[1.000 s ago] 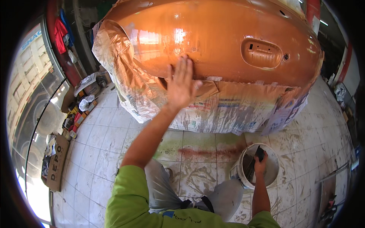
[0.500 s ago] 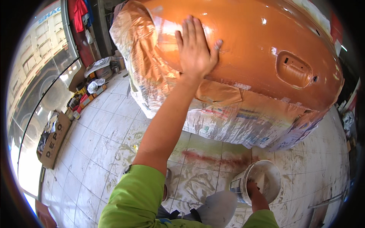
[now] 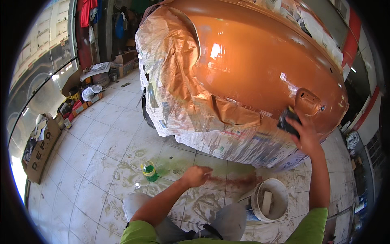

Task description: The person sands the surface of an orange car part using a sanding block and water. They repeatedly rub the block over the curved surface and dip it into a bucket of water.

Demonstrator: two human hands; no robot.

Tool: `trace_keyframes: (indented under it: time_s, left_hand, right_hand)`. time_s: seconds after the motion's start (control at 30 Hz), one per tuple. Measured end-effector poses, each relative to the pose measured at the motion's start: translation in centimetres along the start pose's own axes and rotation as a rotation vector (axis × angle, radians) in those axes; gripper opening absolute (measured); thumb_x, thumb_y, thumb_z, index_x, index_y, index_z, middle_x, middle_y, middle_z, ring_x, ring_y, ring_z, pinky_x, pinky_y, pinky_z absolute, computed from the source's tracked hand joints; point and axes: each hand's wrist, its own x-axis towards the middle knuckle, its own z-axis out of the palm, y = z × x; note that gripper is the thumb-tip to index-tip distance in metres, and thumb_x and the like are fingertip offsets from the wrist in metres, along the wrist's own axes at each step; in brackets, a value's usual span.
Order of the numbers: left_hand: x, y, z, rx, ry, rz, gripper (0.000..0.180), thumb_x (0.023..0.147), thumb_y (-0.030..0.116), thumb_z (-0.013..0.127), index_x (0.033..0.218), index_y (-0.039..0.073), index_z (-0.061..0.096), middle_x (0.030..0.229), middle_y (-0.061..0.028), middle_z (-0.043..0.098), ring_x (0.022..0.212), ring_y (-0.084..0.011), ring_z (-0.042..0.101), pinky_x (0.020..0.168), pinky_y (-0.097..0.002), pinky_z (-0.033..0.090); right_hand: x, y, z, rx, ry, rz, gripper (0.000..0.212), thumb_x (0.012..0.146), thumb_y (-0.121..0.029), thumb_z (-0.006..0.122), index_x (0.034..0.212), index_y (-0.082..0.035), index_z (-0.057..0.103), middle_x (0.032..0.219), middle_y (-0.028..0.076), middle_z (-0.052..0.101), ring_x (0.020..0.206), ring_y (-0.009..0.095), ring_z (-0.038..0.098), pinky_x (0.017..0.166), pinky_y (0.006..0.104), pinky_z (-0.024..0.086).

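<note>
My right hand (image 3: 304,132) is closed around a dark block (image 3: 289,121) that looks like a sanding block or sponge. It is at the lower edge of the orange car panel (image 3: 248,61), just below the recessed door handle pocket (image 3: 308,101). My left hand (image 3: 197,176) is held over the floor in front of my knees, away from the panel. Its fingers are loosely bent and apart, and I see nothing in them. A white bucket (image 3: 283,189) stands below my right forearm, with a pale block (image 3: 266,202) inside.
Paint-spattered newspaper (image 3: 227,146) and brown masking paper (image 3: 174,61) wrap the panel's lower and left sides. A green and yellow bottle (image 3: 149,173) stands on the wet tiled floor (image 3: 97,162). Cardboard boxes (image 3: 42,152) and containers line the left wall.
My left hand has left the panel and come down over the floor. My right hand has risen out of the bucket to the panel's lower edge, with the dark block now showing in it.
</note>
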Motion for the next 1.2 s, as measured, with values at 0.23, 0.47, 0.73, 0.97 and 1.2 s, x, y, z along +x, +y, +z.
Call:
trace_keyframes:
  time_s: [0.23, 0.47, 0.73, 0.97, 1.2]
  left_hand:
    - [-2.1, -5.9, 2.5, 0.301, -0.271, 0.144, 0.033, 0.093, 0.028, 0.072, 0.124, 0.019, 0.076, 0.117, -0.0175, 0.074, 0.115, -0.0403, 0.069, 0.101, -0.054, 0.053]
    - [-0.7, -4.3, -0.8, 0.156, -0.394, 0.01, 0.045, 0.095, 0.03, 0.071, 0.138, 0.019, 0.067, 0.125, -0.0144, 0.073, 0.122, -0.0384, 0.067, 0.107, -0.0549, 0.049]
    - [-3.4, -5.4, -5.9, 0.027, -0.441, -0.124, 0.051, 0.095, 0.031, 0.071, 0.145, 0.017, 0.065, 0.138, -0.0171, 0.069, 0.123, -0.0404, 0.066, 0.109, -0.0494, 0.05]
    - [-0.1, -11.2, 0.7, -0.157, -0.46, -0.025, 0.054, 0.095, 0.037, 0.074, 0.145, 0.021, 0.065, 0.142, -0.0108, 0.069, 0.126, -0.0363, 0.066, 0.109, -0.0451, 0.051]
    - [3.3, -12.5, 3.0, -0.04, -0.322, -0.26, 0.06, 0.095, 0.039, 0.074, 0.149, 0.017, 0.061, 0.137, -0.0193, 0.069, 0.125, -0.0396, 0.066, 0.106, -0.0491, 0.052]
  right_hand:
    - [21.4, -5.1, 0.2, -0.161, 0.452, -0.354, 0.058, 0.09, -0.019, 0.077, 0.146, -0.031, 0.065, 0.159, 0.015, 0.048, 0.136, 0.038, 0.053, 0.112, 0.0522, 0.043]
    - [39.4, -7.5, -3.2, -0.343, 0.721, -0.462, 0.047, 0.096, -0.027, 0.071, 0.142, -0.037, 0.07, 0.154, 0.01, 0.055, 0.134, 0.034, 0.055, 0.103, 0.0502, 0.043]
    - [30.8, -5.9, -2.3, -0.229, 0.436, -0.511, 0.044, 0.096, -0.023, 0.071, 0.137, -0.035, 0.074, 0.16, 0.009, 0.052, 0.142, 0.033, 0.052, 0.112, 0.0476, 0.04]
    - [37.9, -9.6, -3.3, -0.221, 0.519, -0.405, 0.045, 0.089, -0.029, 0.077, 0.134, -0.028, 0.074, 0.155, 0.016, 0.055, 0.142, 0.037, 0.05, 0.118, 0.0527, 0.036]
    - [40.2, -10.1, -4.0, -0.229, 0.574, -0.384, 0.042, 0.089, -0.026, 0.076, 0.132, -0.027, 0.076, 0.154, 0.016, 0.056, 0.14, 0.037, 0.052, 0.114, 0.0521, 0.038]
